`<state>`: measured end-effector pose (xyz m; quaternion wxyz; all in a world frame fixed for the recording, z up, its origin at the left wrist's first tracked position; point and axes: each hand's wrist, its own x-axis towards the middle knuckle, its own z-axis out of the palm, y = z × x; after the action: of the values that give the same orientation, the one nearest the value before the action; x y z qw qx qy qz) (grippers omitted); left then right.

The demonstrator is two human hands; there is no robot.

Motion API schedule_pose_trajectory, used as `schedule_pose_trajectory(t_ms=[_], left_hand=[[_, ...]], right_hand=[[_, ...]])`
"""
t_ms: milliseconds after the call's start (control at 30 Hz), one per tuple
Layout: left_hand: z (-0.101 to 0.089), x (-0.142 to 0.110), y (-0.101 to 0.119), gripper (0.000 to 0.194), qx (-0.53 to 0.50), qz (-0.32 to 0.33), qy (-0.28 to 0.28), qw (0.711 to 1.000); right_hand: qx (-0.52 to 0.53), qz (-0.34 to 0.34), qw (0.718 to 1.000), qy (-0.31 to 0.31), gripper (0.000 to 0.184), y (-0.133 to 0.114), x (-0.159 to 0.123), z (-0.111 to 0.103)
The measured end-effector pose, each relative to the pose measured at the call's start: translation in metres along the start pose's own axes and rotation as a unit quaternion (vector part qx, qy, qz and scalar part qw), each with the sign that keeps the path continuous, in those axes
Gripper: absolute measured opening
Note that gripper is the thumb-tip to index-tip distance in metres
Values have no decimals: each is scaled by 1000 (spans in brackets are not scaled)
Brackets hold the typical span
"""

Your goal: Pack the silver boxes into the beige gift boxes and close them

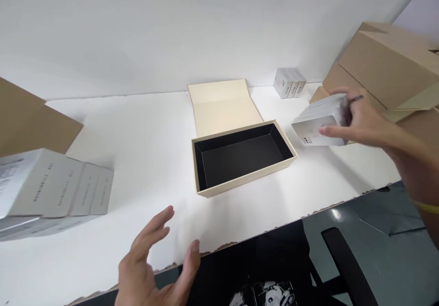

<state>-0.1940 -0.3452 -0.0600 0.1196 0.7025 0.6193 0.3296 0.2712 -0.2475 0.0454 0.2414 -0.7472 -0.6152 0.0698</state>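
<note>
Box (247,178), centre of the frame: lid (222,109) laid back, no carton inside. Your right hand (366,123), at right, grips a white carton (317,130) (blurred; possibly several together), thumb across its face. Your left hand (140,271), lower left of centre, hangs open, thumb and fingers apart.

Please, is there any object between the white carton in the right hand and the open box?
Nothing visible stands between the white carton in the right hand and the open box. Its lid is folded back on the far side.
</note>
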Motion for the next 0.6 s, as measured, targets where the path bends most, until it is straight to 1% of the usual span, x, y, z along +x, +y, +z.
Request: schedule_pose_trajectory(t_ms=[33, 67, 100, 167, 233, 300, 400, 467, 600], left_hand=[[0, -4, -2, 31, -2, -1, 0, 1000], [0, -9, -5, 30, -9, 2, -2, 1000], [1, -14, -6, 27, -21, 6, -4, 1000], [5, -21, -7, 26, -45, 28, -17, 998], [9, -25, -5, 28, -57, 55, -35, 996], [13, -26, 0, 29, -62, 89, -51, 993], [21, -25, 17, 30, -83, 127, -74, 986], [24, -25, 33, 31, -114, 140, -90, 979], [27, -25, 68, 34, -178, 157, -131, 963]], right_hand=[[21, -43, 998, 46, 88, 8, -20, 4], [30, -86, 990, 109, 80, 18, -41, 9], [34, -116, 981, 150, 74, 29, -60, 17], [37, -122, 982, 140, 75, 51, -94, 33], [33, -109, 986, 122, 78, 69, -116, 46], [30, -92, 988, 121, 80, 81, -127, 53], [45, -82, 987, 133, 81, 86, -129, 59], [65, -89, 984, 143, 84, 84, -128, 63], [109, -123, 975, 147, 99, 73, -132, 68]])
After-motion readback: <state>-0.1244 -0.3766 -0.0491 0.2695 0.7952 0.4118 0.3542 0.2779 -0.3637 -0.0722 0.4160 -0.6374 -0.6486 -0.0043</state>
